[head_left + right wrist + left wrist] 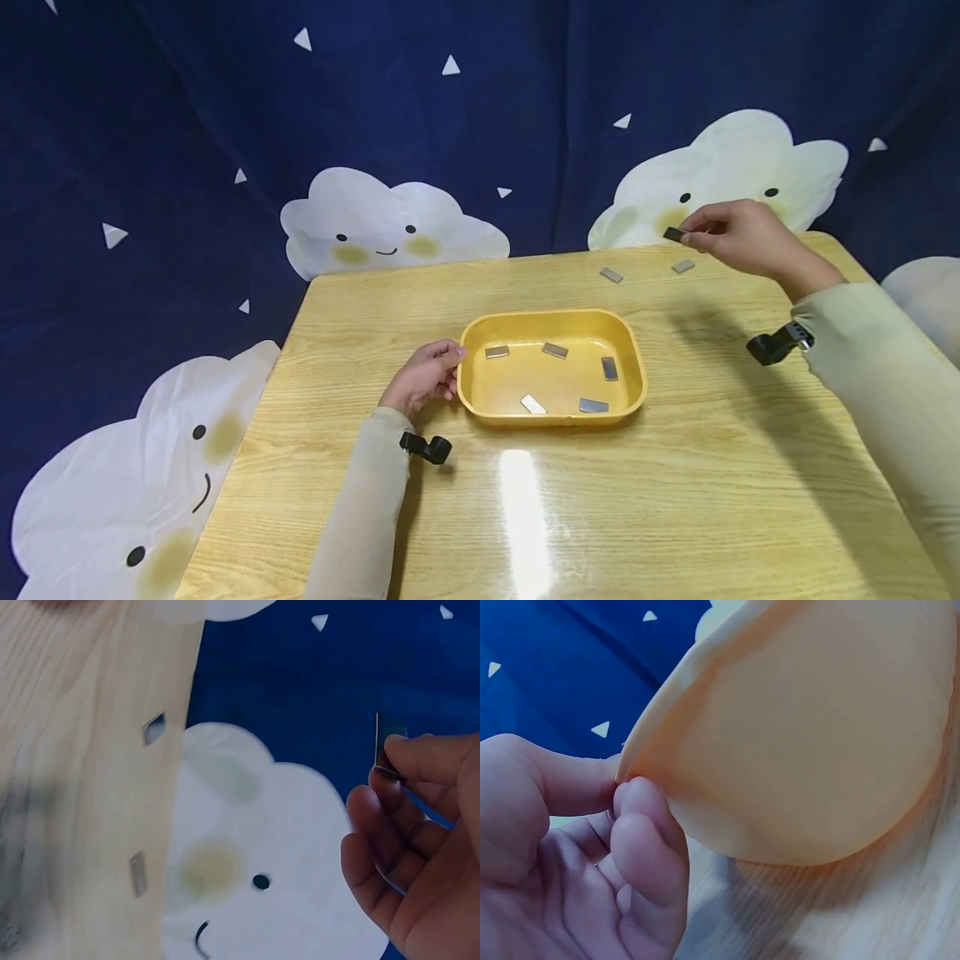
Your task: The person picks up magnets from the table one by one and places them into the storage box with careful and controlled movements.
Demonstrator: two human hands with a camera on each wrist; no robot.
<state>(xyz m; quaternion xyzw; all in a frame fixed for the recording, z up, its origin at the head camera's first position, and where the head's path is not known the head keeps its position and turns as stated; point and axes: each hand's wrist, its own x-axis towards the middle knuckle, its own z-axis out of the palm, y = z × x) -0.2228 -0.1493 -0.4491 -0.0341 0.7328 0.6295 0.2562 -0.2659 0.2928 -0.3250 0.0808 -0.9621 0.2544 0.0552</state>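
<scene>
A yellow plastic tray (551, 420) sits on the wooden table, with several small flat rectangular metal pieces inside, one of them a bright piece (533, 404). My left hand (426, 375) pinches the tray's left rim between thumb and fingers; the left wrist view shows that rim (676, 690) close up. Raised above the far right of the table, my right hand (742, 237) pinches a dark rectangular piece (673, 234) between thumb and fingertips. In the right wrist view the same piece (388, 735) stands out from the fingertips, clear of the table.
Two more flat pieces lie near the table's back edge: one to the left (611, 275), one nearer the right hand (683, 267). Behind the wooden table (637, 517) hangs a dark blue curtain (525, 108) with white clouds and triangles.
</scene>
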